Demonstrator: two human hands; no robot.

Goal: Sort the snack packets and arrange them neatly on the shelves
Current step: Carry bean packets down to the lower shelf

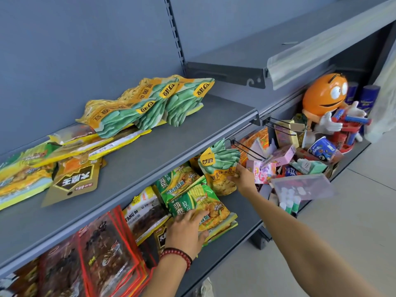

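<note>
Right hand (242,179) pinches a broad-bean packet (218,166), left hand (186,230) grips a green noodle packet (205,207); mid-sort, I'd lift the beans onto the matching pile (162,101).

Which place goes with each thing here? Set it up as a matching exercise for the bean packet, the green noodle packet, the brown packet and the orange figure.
Things:
1. bean packet
2. green noodle packet
3. brown packet
4. orange figure

Places:
A. lying on the upper shelf
B. on the lower shelf, under the left hand
C. far right, beside the blue cans
D. held up in the right hand

Pairs: 1-D, 2-B, 3-A, 4-C
</note>
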